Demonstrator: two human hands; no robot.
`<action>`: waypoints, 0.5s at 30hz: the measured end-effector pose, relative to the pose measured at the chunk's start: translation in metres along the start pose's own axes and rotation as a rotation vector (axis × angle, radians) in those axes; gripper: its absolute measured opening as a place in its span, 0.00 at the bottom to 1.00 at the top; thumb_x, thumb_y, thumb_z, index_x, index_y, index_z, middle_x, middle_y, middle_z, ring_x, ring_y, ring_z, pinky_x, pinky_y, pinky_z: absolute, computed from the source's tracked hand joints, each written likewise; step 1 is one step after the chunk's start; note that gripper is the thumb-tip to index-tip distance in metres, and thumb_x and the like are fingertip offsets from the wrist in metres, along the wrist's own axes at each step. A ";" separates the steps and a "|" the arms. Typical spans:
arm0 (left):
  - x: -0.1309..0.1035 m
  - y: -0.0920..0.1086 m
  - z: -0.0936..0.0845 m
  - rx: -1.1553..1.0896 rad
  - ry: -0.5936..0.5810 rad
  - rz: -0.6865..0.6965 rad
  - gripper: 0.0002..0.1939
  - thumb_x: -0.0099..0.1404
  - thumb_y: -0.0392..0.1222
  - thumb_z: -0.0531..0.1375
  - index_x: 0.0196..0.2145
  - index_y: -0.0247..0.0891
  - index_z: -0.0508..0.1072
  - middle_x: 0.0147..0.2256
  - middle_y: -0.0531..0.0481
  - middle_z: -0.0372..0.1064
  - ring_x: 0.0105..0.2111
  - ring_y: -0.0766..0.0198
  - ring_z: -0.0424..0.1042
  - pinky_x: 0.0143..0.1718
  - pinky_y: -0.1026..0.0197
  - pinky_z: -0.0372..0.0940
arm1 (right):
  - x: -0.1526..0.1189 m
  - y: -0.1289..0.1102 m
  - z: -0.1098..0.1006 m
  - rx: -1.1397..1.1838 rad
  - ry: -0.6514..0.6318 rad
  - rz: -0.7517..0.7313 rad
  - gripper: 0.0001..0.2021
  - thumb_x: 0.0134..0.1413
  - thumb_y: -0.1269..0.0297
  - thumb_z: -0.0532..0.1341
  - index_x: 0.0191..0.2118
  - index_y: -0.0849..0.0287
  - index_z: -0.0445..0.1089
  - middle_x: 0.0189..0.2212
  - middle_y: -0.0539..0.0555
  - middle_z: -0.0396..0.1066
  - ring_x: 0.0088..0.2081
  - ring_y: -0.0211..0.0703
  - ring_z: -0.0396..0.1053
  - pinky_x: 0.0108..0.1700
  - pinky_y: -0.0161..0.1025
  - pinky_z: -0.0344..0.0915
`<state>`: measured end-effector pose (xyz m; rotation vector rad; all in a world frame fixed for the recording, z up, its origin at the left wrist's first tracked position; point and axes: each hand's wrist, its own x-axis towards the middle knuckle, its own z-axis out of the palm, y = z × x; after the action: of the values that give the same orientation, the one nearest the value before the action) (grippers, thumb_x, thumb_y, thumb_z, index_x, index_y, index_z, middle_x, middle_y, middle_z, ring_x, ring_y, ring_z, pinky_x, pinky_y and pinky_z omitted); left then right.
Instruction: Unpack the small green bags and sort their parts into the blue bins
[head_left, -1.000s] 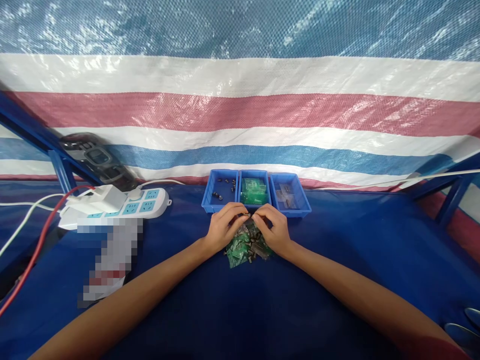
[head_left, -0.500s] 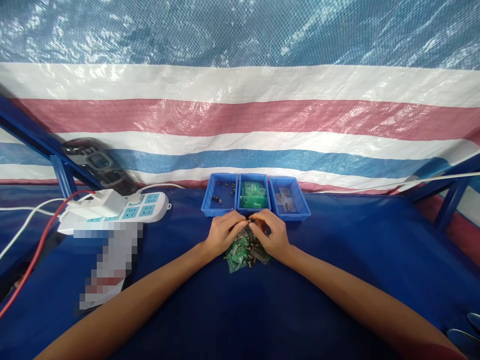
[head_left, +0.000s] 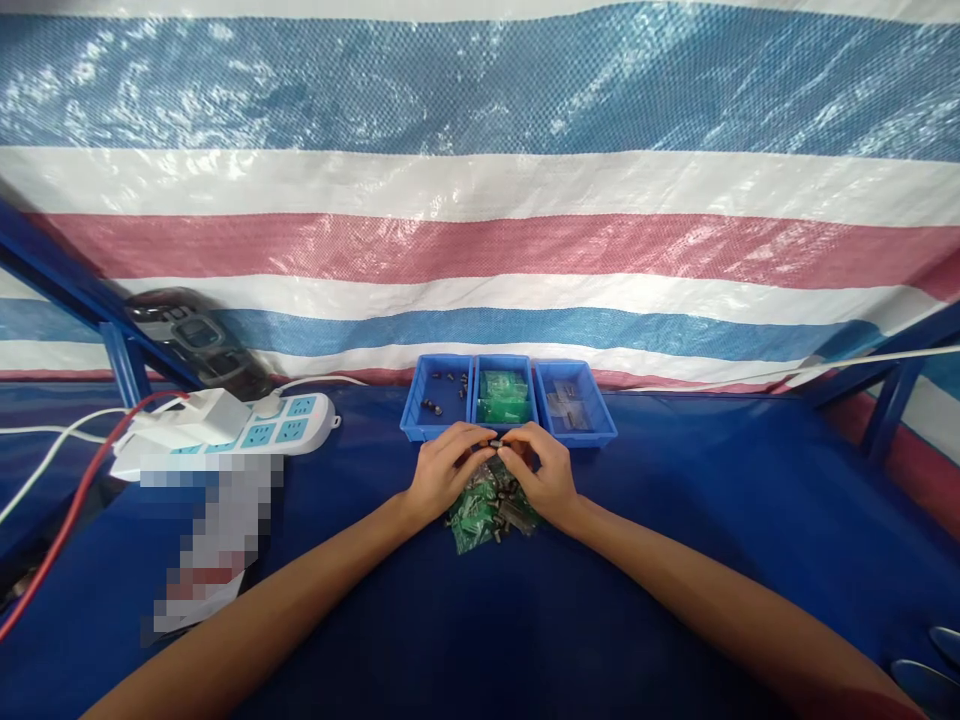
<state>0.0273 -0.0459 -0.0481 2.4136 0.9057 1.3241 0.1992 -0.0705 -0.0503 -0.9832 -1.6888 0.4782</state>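
Note:
My left hand (head_left: 448,468) and my right hand (head_left: 546,474) meet over a pile of parts, fingertips pinched on one small metal piece (head_left: 495,443) between them. The pile of green packets (head_left: 472,517) and small metal parts (head_left: 510,508) lies on the blue table, partly under my right hand. Just behind are three blue bins: the left bin (head_left: 411,422) holds several small dark metal parts, the middle bin (head_left: 504,425) holds green packets, and the right bin (head_left: 604,430) holds clear packets.
A white power strip (head_left: 315,418) with plugs and cables lies at the left, a black device (head_left: 199,335) behind it. A striped tarp (head_left: 480,245) hangs behind the table (head_left: 675,470). Blue frame bars stand at both sides. A pixelated item (head_left: 225,530) lies front left.
The view has tilted slightly, so the scene sits a little lower. The small metal piece between my fingertips shows more clearly; both hands keep nearly the same place.

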 end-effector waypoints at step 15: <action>-0.002 0.004 0.002 0.011 0.021 0.005 0.07 0.64 0.37 0.56 0.40 0.36 0.70 0.38 0.47 0.71 0.21 0.74 0.65 0.26 0.68 0.65 | -0.004 0.001 0.002 -0.046 0.068 -0.057 0.11 0.61 0.63 0.52 0.30 0.60 0.67 0.24 0.51 0.63 0.25 0.37 0.60 0.29 0.35 0.58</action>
<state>0.0295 -0.0503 -0.0482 2.4162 0.9155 1.3525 0.1979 -0.0726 -0.0541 -0.9718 -1.6681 0.3661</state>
